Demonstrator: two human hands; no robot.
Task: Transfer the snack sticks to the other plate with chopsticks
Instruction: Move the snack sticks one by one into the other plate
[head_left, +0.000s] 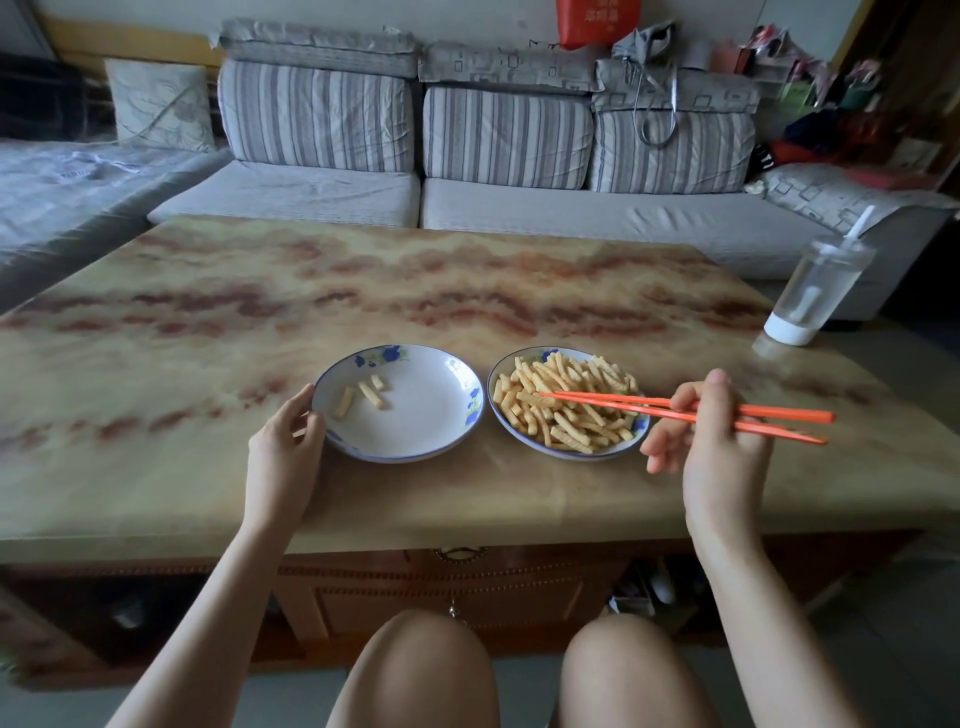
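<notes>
Right hand (722, 431) grips the orange chopsticks (779, 413) about mid-length, thumb up, fingers curled round both. Tips nearly closed and lying over the heaped snack sticks (566, 410). Cannot tell whether one is pinched.

Left hand (285, 441): fingers relaxed, touching the left rim of the receiving plate (395, 458), steadying it and holding nothing.

Location of material: bulk on the source plate (631, 439), on the person's right. Three transferred sticks (371, 395) lie on the receiving plate's left half. The plates sit just beside each other, rims almost touching. Judgement: early in the task.

Step in hand (judged): selecting and pinching one stick.
- Pick a stick lying on top of the heap, free at both ends.
- Clamp across its short axis, near the middle, so that it does not pivot.
- Light pressure; these look brittle and may snap.
- Lift clear of the rim, travel low, and release over the bare centre.
- Keep the left hand on the rim.

Materials:
- Sticks: pale yellow, short, straight, ridged or crinkled sides, dry-looking. The ridges should help the tips to bite.
- Chopsticks: smooth, plastic-looking, tapered; probably slippery.
- Plates: glossy white, shallow, blue rim line, blue flower print.
- Table (363, 291): polished, marble-patterned, beige with rust veins.
- Clear tumbler (815, 291) with straw at the far right edge, well apart.
</notes>
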